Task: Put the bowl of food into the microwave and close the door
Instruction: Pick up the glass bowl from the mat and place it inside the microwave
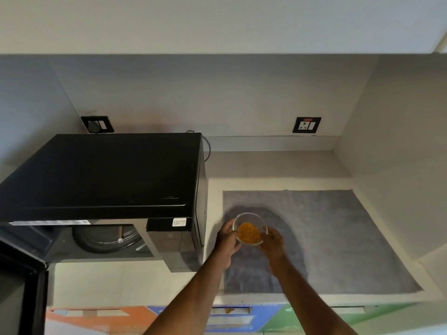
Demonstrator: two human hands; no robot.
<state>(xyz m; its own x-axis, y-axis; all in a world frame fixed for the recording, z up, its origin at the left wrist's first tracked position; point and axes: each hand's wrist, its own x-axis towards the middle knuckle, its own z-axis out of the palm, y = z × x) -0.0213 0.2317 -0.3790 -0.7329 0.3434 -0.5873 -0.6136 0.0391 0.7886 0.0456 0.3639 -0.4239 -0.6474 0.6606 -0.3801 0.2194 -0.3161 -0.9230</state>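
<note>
Now the step in hand looks like carrying the bowl leftward into the microwave, whose door hangs open at the near left with the turntable showing inside. To do it well, I would keep the rim level so the orange food does not spill, lift it clear of the grey mat, swing round the microwave's right front corner, and set it down in the middle of the turntable before letting go. Only then should one hand go to the door.

The bowl sits between both hands over the mat, right of the microwave; whether it rests on the mat or is just lifted I cannot tell. The left hand cups its left side with fingers curled round the wall, and the right hand grasps the near right side. Both forearms reach forward from the near edge of the desk, converging on the bowl
</note>
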